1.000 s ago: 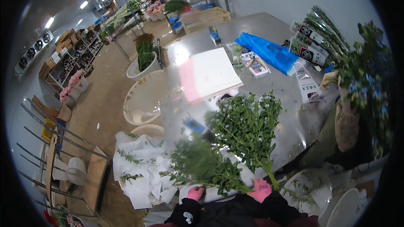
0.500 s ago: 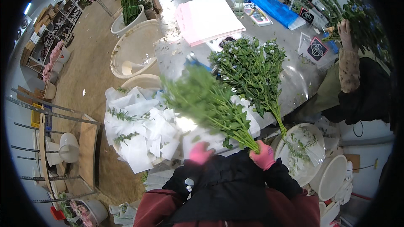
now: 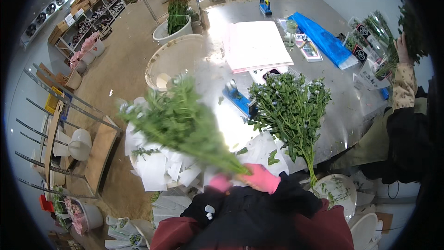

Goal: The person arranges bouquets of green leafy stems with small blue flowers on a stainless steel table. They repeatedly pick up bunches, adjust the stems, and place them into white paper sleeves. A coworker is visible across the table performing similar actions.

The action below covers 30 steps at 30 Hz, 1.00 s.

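Note:
In a pink glove, my right hand is closed round the lower stems of a leafy bunch of pale-blue flowers. The bunch slants up and to the left, its top smeared by motion, over the white paper sheets. My left hand, also pink-gloved, is beside the stem ends and blurred; its fingers do not show clearly. A second bunch of flowers lies on the metal table to the right, its stems over the front edge. Next to it sits a blue tape dispenser.
Pink-white paper sheets, a glass jar and a blue plastic sleeve lie farther back. At the right, a co-worker's hand holds greenery. A white bucket stands below the table edge; a big round tub stands left.
My right hand has moved left with the bunch, which has swung lower and farther left over the paper. The whole view has shifted, showing more of the tape dispenser.

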Motion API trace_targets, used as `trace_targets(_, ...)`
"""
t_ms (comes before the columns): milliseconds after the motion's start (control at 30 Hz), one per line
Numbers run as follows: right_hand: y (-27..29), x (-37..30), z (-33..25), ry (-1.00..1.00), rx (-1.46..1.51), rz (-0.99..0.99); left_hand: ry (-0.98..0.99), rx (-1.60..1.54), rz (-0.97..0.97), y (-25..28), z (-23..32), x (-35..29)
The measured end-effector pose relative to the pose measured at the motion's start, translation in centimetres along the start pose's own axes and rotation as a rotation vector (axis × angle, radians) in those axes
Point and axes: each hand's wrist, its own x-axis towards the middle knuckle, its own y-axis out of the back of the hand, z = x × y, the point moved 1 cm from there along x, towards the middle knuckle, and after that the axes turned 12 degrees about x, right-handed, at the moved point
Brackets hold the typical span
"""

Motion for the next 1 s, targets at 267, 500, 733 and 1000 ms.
trace_targets(267,-0.5,0.0,1.7,-0.018,0.025,-0.087,0.165,0.077,-0.292,-0.5,-0.2,1.0)
trace_targets(500,7.7,-2.0,9.4,-0.693,0.593,-0.279,0.184,0.031,-0.261,-1.0,-0.8,0.3)
trace_targets(733,7.6,-4.0,14.0,-0.212,-0.671,0.314,0.485,-0.563,-0.429,2.3,1.6,1.2)
trace_targets(1000,3.5,3.9,9.7,0.067,-0.46,0.395,0.441,-1.722,-0.225,3.1,4.8,2.4)
